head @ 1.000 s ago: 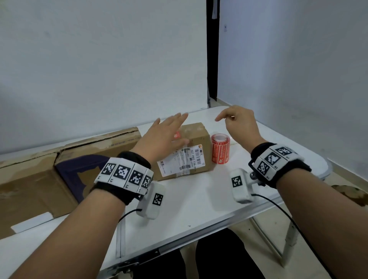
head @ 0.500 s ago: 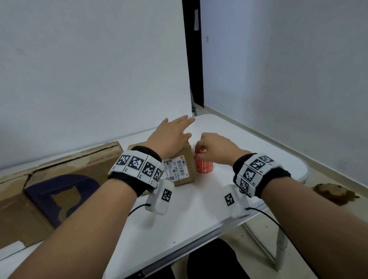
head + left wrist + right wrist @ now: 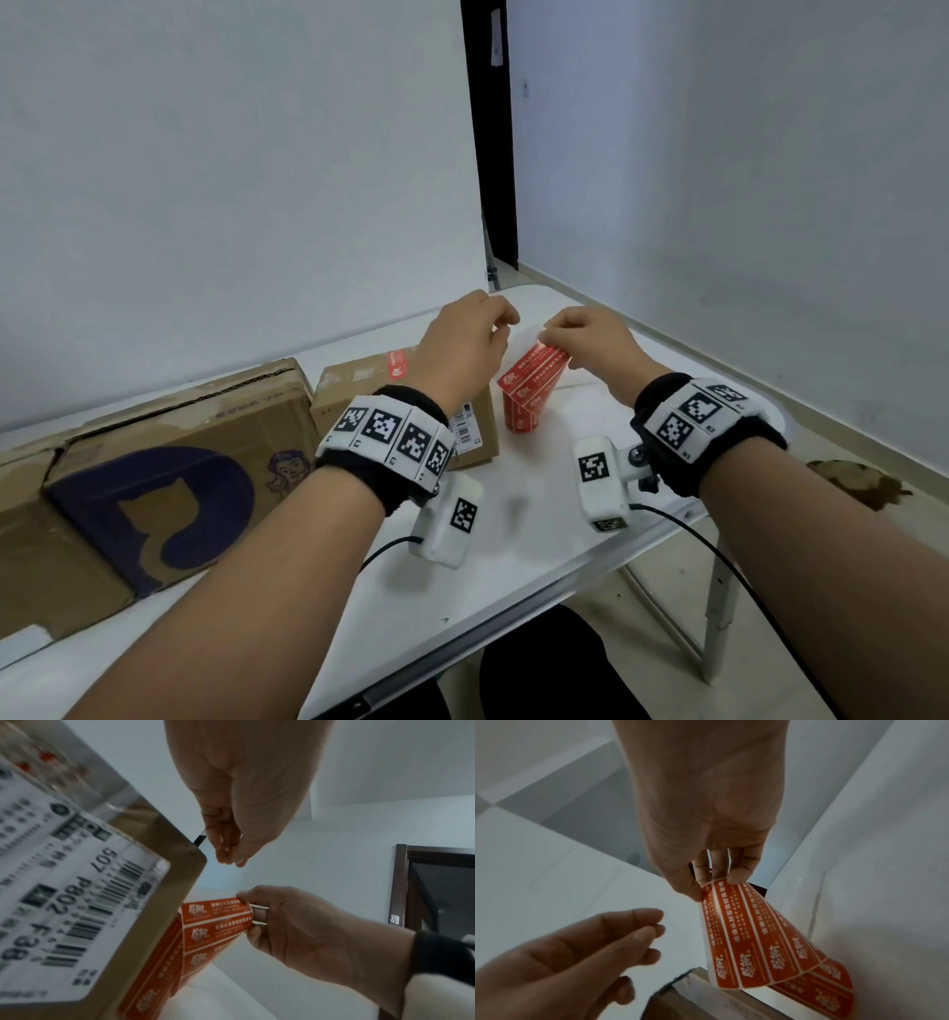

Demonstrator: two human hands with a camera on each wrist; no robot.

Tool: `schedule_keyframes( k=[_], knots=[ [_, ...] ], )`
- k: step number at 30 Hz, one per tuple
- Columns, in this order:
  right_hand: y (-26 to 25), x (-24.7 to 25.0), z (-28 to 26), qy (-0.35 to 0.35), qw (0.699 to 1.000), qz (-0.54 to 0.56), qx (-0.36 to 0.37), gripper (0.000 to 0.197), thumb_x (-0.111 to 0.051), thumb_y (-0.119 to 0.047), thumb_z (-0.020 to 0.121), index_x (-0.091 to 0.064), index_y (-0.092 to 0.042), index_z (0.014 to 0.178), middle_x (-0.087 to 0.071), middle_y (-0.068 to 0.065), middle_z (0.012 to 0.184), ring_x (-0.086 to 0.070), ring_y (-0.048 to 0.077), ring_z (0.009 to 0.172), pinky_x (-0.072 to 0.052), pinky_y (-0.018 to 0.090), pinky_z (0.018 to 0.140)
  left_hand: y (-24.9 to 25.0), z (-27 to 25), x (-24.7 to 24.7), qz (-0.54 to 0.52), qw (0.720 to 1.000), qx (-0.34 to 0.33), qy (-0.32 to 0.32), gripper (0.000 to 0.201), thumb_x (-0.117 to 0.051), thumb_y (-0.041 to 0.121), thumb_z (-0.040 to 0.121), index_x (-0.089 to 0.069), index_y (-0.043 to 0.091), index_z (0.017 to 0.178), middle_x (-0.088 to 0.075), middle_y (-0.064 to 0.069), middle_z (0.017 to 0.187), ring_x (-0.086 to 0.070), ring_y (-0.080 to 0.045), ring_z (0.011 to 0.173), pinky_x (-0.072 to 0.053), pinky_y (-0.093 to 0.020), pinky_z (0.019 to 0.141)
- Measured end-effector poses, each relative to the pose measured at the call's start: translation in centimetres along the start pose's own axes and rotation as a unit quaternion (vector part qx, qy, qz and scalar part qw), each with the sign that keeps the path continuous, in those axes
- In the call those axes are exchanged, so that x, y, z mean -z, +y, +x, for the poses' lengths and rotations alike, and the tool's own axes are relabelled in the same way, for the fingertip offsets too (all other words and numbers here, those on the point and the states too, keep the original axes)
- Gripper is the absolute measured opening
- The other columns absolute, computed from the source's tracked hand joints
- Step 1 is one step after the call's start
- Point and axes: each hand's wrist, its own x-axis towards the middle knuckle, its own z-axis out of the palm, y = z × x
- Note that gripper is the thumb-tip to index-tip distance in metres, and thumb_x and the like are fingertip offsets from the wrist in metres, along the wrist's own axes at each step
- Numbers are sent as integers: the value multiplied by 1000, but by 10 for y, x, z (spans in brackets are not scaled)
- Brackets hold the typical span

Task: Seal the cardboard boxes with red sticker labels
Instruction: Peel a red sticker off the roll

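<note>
The right hand (image 3: 590, 342) pinches the free end of the red sticker strip (image 3: 534, 377), drawn up from the roll (image 3: 521, 416) on the desk (image 3: 539, 514). The left hand (image 3: 464, 344) hovers beside it, grip loosely curled, holding nothing. The small cardboard box (image 3: 349, 390), closed, already carries one red sticker (image 3: 398, 366).

Bare white table (image 3: 534, 519) is lying open in front of the small cardboard box (image 3: 354, 390); the large flattened carton (image 3: 169, 462) is blocking the left; the sticker strip (image 3: 531, 383) is hanging just right of the box.
</note>
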Motion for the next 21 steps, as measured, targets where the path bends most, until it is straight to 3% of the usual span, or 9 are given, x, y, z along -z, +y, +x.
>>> schedule_keyframes(
  k=[5, 8, 10, 15, 21],
  knots=[
    [-1, 6, -6, -30, 991, 121, -53, 9, -63, -13, 85, -67, -6, 80, -58, 8, 76, -51, 12, 61, -46, 19, 59, 14, 10, -18, 8, 999, 18, -31, 20, -54, 20, 93, -67, 17, 107, -67, -1, 108, -62, -19, 97, -49, -35, 85],
    [-1, 6, -7, -27, 984, 160, -74, 7, -60, -11, 85, -64, -8, 80, -57, 6, 76, -52, 13, 67, -47, 21, 64, 19, 11, -25, -1, 999, 32, -23, 17, -57, 28, 91, -66, 19, 102, -67, 1, 103, -62, -18, 92, -51, -35, 81],
    [-1, 6, -8, -22, 978, 186, -87, 5, -60, -10, 84, -64, -7, 85, -57, 6, 78, -52, 14, 70, -47, 22, 65, 20, 10, -29, -1, 999, 34, -19, 17, -59, 30, 89, -64, 19, 101, -65, 2, 102, -60, -18, 91, -49, -34, 78],
    [-2, 6, -10, -5, 969, 217, -119, 7, -59, -9, 83, -66, -7, 86, -59, 2, 71, -52, 9, 60, -45, 19, 60, 23, 6, -37, 8, 1000, 27, -3, 23, -61, 36, 87, -61, 19, 102, -60, 1, 104, -57, -18, 92, -41, -28, 71],
    [-2, 7, -10, 5, 962, 230, -145, 14, -57, -9, 82, -62, -12, 70, -58, 0, 68, -50, 10, 60, -42, 20, 60, 26, 3, -42, 28, 999, -9, 26, 19, -58, 29, 90, -61, 16, 103, -59, -1, 105, -56, -20, 97, -45, -32, 72]
  ],
)
